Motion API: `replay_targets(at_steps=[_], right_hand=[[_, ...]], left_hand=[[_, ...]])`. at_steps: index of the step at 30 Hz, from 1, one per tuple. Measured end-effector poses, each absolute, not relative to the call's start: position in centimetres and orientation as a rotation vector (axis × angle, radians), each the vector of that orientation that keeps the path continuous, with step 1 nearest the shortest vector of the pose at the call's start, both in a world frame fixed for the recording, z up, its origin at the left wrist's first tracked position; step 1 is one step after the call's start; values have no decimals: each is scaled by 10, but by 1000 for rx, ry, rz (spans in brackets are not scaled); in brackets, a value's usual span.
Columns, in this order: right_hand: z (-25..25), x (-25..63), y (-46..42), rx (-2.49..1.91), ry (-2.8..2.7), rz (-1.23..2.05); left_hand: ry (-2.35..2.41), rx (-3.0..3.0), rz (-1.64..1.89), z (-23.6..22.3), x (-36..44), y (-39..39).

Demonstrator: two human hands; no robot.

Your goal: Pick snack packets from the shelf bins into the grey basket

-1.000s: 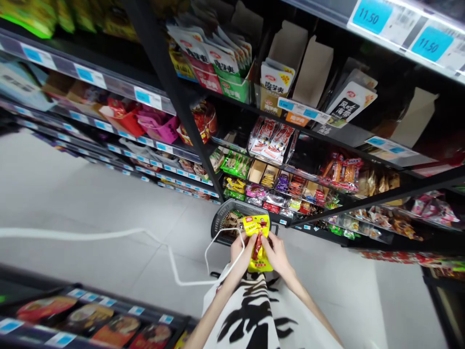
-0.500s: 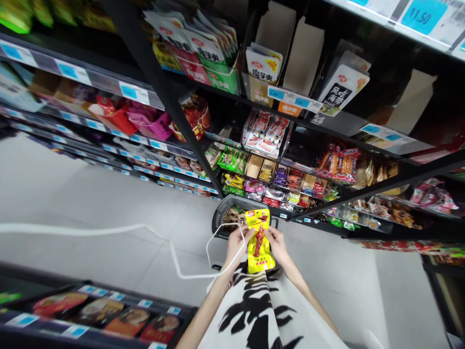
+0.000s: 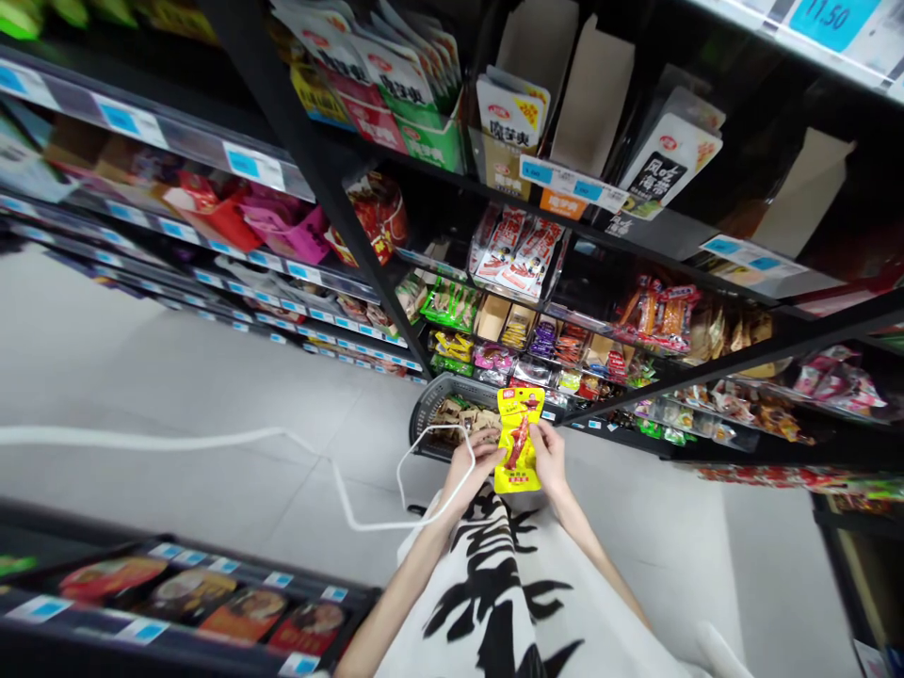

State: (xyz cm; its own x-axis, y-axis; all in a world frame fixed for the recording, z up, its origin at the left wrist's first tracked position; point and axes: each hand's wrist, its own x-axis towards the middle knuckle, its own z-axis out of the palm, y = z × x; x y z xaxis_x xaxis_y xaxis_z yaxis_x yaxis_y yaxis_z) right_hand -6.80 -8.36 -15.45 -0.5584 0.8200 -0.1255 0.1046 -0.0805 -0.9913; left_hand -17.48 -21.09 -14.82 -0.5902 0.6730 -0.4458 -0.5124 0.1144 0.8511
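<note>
- Packet, yellow snack pouch with a red strip-like picture on its front (image 3: 519,443): we see it upright between both hands, above the wearer's lap and overlapping the basket's right end in view.
- Right hand (image 3: 549,454): we find it closed on the pouch's right edge, thumb on the printed face.
- Left hand (image 3: 472,463): we note it pinching the lower left edge, thumb tip just over the front; its fingers behind are partly hidden from us.
- White cord (image 3: 339,485): we trace it from the left border into an angular loop that crosses the left hand in view.
- Dark grey perforated basket (image 3: 422,424): we observe brown and beige packets (image 3: 456,414) inside it, just beyond the left hand.
- White garment with black pattern (image 3: 487,584): we see it below the forearms.
- Red-and-white snack packets (image 3: 519,252): we locate these on the dark shelving beyond the basket.
</note>
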Motion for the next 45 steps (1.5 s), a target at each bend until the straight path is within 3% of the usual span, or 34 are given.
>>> replay_targets(at_steps=[16,25,29,33,40,45], right_hand=[[-164,-64,-92,-986,-1575,1781],[-157,-72,-95,-1048,-1434,1832],[-146,-71,-99,-1037,-1448,1905],[-144,-71,-99,-943,-1473,2020],[-143,-75,-95,-967,-1534,1704],[-134,-72,-94,-915,-1546,1776]], left_hand=[[1514,186,1610,-157,-173,-207],[2123,787,1582,-149,-171,-211],[1964,962,1535,-143,-164,-210],[1783,668,1660,-155,-162,-207],[1539,230,1737,-169,-167,-209],[1579,284,1738,-161,-169,-212]])
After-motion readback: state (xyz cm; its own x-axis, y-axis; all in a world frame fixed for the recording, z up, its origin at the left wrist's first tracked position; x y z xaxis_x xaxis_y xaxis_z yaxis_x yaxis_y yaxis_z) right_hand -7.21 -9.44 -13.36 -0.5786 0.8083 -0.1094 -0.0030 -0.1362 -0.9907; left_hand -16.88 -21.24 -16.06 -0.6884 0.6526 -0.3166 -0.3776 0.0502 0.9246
